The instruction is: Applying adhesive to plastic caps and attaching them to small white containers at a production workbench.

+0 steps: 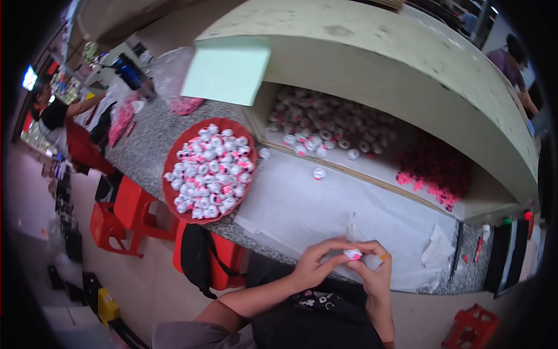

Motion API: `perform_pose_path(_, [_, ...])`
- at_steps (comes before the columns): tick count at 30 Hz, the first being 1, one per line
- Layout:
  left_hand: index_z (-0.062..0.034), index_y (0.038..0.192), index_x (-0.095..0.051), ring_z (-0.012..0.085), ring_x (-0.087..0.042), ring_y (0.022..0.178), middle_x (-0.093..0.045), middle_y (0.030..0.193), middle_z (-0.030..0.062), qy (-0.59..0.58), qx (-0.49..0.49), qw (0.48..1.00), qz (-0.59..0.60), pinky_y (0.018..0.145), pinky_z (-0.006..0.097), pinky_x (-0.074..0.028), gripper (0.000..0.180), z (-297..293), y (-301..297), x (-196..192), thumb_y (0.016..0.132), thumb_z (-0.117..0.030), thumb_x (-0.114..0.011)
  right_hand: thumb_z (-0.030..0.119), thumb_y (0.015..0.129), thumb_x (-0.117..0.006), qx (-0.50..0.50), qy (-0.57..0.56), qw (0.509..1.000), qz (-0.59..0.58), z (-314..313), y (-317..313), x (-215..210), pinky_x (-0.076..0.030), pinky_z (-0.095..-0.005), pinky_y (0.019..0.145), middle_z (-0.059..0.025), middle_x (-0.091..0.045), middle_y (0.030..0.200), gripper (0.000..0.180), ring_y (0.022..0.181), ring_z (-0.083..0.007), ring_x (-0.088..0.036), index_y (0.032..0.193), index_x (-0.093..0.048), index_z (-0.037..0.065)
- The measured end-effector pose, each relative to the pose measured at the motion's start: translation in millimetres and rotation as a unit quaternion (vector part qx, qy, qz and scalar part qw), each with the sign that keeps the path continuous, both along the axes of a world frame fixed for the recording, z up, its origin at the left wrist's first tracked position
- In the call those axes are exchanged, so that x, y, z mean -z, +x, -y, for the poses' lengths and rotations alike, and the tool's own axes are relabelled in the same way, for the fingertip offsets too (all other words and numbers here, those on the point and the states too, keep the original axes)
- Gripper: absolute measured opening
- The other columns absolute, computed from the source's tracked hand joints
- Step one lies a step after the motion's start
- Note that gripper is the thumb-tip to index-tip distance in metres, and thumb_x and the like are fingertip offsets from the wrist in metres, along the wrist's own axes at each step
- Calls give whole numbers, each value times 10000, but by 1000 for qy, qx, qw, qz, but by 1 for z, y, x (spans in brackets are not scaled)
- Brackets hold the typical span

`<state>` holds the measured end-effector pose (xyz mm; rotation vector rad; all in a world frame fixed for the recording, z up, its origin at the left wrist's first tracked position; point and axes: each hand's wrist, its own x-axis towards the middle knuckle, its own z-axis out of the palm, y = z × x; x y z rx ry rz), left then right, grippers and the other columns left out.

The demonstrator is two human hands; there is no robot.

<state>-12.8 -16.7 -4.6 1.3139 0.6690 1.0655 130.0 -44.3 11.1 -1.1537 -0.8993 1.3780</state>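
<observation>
Near the front edge of the worktable, my left hand [315, 265] and my right hand [376, 276] meet around a small white-and-pink piece [353, 255]. The fingers and thumbs of both hands pinch it, covering part of it. An orange band [384, 256] circles a finger of my right hand. Under and beyond my hands lies a white sheet [302, 195], where a single similar piece [318, 173] rests. To the left, a red scalloped bowl [168, 174] is heaped with many such pieces.
A shelf box [372, 64] holds piled white pieces [325, 119] and, at right, small pink parts [433, 174]. Crumpled tissue [437, 247] lies at the right. Red stools [136, 203] stand left. One person [64, 119] is far left; another [511, 64] is far right.
</observation>
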Motion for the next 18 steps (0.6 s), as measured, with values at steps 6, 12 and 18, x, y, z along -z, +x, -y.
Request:
perform_pose_path(6, [-16,961,-522,168,-513,934,-562,937,69,39,16,999,17,952,381,-267,209,6,-4,3,753,-37,-525,-7,595,-664,12,3,1000,-28,11,-3,-2,-405,-244,726,-100,-579,833,269,787,-126,-527,836,-549,-34])
perform_pose_path(12, [9,966,-502,208,-499,939,-538,957,113,34,-33,998,46,966,433,-216,217,11,-14,4,751,-9,-522,6,631,-643,-8,23,1000,14,8,-22,-3,-396,-228,723,-76,-579,847,277,784,-107,-520,893,-554,-18])
perform_pose_path(18, [9,875,-530,227,-498,847,-513,891,127,264,-373,878,-144,826,367,-373,172,-24,-95,-22,703,12,-522,-29,666,-555,-28,62,997,48,-15,-21,-14,-425,-222,620,-92,-554,878,425,652,-92,-495,1080,-465,-2])
